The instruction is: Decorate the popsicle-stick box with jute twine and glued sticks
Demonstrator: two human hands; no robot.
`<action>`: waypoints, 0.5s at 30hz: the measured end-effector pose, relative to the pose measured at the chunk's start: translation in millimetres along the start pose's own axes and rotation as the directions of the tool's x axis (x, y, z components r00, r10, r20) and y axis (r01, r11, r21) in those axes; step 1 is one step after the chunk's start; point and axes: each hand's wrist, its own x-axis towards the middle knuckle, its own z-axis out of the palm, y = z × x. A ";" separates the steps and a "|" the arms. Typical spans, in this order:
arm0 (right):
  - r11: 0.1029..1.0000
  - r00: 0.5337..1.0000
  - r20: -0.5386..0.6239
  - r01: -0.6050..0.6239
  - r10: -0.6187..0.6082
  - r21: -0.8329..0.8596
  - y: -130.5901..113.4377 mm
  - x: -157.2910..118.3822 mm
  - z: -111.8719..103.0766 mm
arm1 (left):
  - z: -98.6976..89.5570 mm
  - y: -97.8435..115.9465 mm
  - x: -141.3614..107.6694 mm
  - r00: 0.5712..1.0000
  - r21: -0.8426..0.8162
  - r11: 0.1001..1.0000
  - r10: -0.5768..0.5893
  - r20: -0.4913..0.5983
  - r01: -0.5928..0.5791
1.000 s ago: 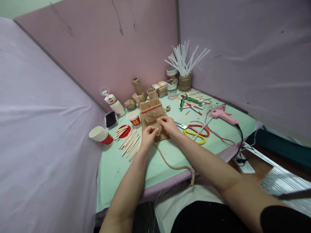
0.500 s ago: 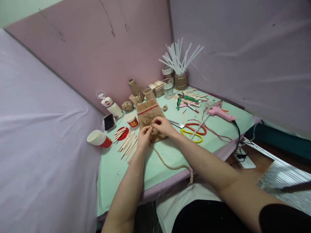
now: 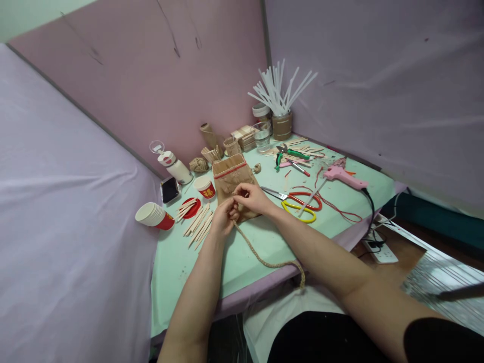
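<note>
My left hand (image 3: 224,217) is closed on a braided jute cord (image 3: 252,250), whose tail runs from under the fingers across the table and over its front edge. My right hand (image 3: 250,196) is pinched at the cord's upper end, its fingertips meeting those of my left hand. What lies right between the fingertips is too small to make out. Behind and partly under both hands lies a brown burlap pouch (image 3: 230,176) with a red line along its top band; the hands cover its lower part.
Scissors (image 3: 298,200) with red and yellow handles and a pink glue gun (image 3: 345,175) lie to the right, near green-handled pliers (image 3: 291,154). Wooden sticks (image 3: 200,227), a paper cup (image 3: 205,188) and stacked cups (image 3: 154,217) stand left. A jar of white sticks (image 3: 282,125) is at the back.
My left hand has turned and curled its fingers more around the cord. My right fingertips have shifted slightly left. The cord's hanging end has swung a little right and down.
</note>
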 end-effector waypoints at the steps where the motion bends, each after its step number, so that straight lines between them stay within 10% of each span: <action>1: 1.000 1.000 0.010 -0.004 0.004 0.002 0.0 0.1 -0.2 | -0.5 -0.2 0.3 1.000 -0.005 1.000 -0.016 0.000 0.016; 15: 0.895 0.953 0.106 -0.304 0.285 0.326 -4.7 0.5 -4.2 | 3.8 0.2 -4.0 0.999 0.015 1.000 0.023 0.049 -0.024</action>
